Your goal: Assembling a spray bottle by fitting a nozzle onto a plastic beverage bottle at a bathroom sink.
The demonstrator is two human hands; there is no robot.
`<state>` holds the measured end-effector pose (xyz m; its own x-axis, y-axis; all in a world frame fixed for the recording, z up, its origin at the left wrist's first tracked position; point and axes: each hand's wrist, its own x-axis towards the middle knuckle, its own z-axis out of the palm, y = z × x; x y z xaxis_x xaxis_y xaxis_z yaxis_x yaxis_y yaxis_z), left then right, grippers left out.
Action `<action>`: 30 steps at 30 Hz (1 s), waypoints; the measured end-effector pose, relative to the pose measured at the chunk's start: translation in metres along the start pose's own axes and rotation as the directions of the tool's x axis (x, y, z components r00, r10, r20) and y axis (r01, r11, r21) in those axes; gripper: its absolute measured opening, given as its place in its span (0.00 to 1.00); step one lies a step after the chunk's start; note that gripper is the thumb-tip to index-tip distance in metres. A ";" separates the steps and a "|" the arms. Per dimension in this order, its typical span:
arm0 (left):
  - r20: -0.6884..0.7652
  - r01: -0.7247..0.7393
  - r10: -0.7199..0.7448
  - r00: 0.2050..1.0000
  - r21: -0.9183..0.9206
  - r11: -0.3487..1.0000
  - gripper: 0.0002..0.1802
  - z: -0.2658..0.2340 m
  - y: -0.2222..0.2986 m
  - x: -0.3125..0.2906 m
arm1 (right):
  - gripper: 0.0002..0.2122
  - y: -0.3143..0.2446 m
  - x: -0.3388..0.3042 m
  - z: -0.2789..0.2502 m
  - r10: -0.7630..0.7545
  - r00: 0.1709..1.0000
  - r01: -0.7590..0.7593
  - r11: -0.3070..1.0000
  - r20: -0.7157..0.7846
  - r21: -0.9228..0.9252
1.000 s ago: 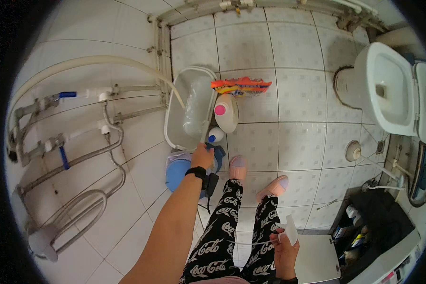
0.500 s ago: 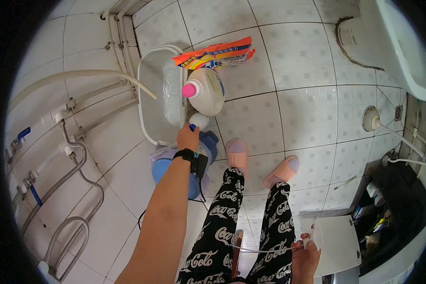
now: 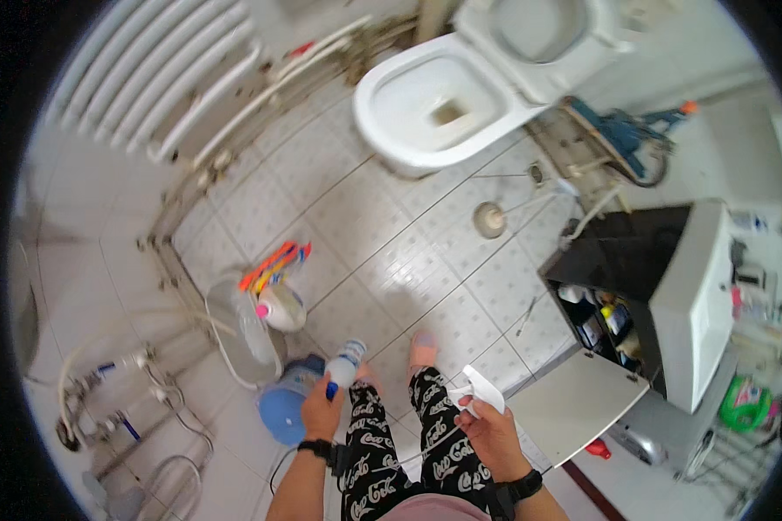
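My left hand grips a white bottle with blue markings, its fingers closed around the end where a small blue part shows. My right hand, closed as well, holds a white spray trigger head apart from the bottle. Below and left of the bottle stands a blue bucket on the floor. A cream jug with a pink cap sits beyond it, against a pale grey tub. An orange packet lies just past the jug.
A white toilet stands ahead with its lid raised. To the right is a dark cabinet under a white basin, its white door swung out near my right hand. Pipes and a hose run along the left wall.
My view has swung up and right, bringing the toilet in. My left hand has lifted the bottle from beside the tub and bucket; my right hand has brought the spray head up and forward.
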<state>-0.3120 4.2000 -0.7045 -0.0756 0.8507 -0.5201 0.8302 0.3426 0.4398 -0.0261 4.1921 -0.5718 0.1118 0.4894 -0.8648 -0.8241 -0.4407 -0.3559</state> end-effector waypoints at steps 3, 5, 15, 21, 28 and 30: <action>-0.054 -0.229 0.224 0.973 -0.109 0.967 0.22 -0.050 0.092 -0.040 | 0.13 -0.065 -0.054 0.004 -0.092 0.994 0.090 0.995 0.055 0.053; -0.092 -0.341 0.329 0.940 -0.167 0.925 0.20 -0.085 0.157 -0.069 | 0.13 -0.104 -0.082 -0.006 -0.157 0.985 0.148 0.982 0.076 0.116; -0.068 -0.780 0.779 0.623 -0.132 0.612 0.11 -0.177 0.368 -0.180 | 0.15 -0.187 -0.199 -0.114 -0.293 0.956 0.249 0.775 -0.019 0.581; 0.005 -0.871 0.894 0.448 -0.223 0.438 0.10 -0.170 0.440 -0.236 | 0.17 -0.192 -0.283 -0.208 -0.396 0.902 0.378 0.530 -0.172 0.759; 0.185 -0.871 0.925 0.333 -0.316 0.377 0.06 -0.145 0.510 -0.325 | 0.15 -0.188 -0.365 -0.312 -0.526 0.748 0.620 0.336 -0.405 0.709; 0.192 -0.858 0.924 0.332 -0.344 0.380 0.06 -0.123 0.526 -0.360 | 0.15 -0.197 -0.387 -0.357 -0.555 0.692 0.680 0.288 -0.462 0.674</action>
<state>0.0842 4.1227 -0.1954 0.8474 0.5227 0.0930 0.1903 -0.4626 0.8659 0.2912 3.8212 -0.2928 0.7908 0.2359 -0.5648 -0.5357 0.7132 -0.4520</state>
